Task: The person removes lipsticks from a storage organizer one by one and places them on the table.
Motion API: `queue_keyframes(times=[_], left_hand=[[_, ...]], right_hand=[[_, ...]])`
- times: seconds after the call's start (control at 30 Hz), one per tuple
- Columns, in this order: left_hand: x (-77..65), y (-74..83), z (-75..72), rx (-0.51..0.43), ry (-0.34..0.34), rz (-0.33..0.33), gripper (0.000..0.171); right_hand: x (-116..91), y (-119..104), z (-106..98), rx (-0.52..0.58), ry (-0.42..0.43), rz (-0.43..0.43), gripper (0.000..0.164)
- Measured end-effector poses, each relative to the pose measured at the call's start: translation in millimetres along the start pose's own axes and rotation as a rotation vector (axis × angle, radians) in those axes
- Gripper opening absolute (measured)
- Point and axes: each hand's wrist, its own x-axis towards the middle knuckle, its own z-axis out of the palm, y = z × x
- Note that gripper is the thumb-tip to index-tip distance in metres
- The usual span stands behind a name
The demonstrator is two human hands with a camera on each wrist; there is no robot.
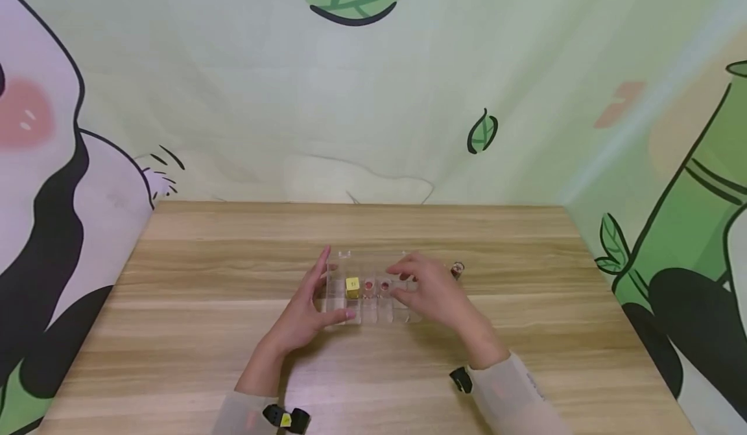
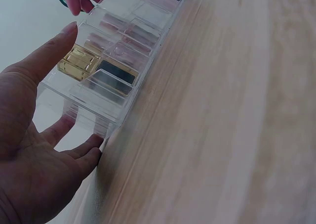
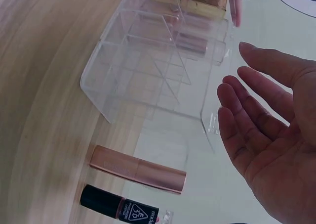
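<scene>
A clear compartmented lipstick organizer [image 1: 373, 315] stands on the wooden table. It contains a gold, square-topped lipstick [image 1: 353, 287] and two see-through tubes with reddish tops, one tube [image 1: 369, 286] beside the other tube [image 1: 385, 286]. My left hand [image 1: 301, 312] grips the organizer's left end, thumb over the front and fingers against the end wall. Over the right-hand compartments hovers my right hand [image 1: 432, 289]. Its fingers are loosely bent with nothing between them, as the right wrist view shows.
Right of the organizer, a rose-gold lipstick tube [image 3: 138, 168] and a black tube with white print [image 3: 121, 204] stand upright on the table [image 1: 204, 305]. A fabric backdrop [image 1: 245, 98] with printed leaves hangs behind the table's far edge.
</scene>
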Motion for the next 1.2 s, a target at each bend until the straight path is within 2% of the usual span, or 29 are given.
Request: queue_keyframes(times=[0.43, 1.2], left_hand=[[-1.6, -1.4, 0.3, 0.014, 0.005, 0.007, 0.123], [-2.0, 1.4, -1.1, 0.024, 0.003, 0.005, 0.123]], right_hand=[[6.4, -0.1, 11.9, -0.052, -0.039, -0.053, 0.027], [10.6, 0.9, 16.1, -0.042, -0.035, -0.019, 0.025]])
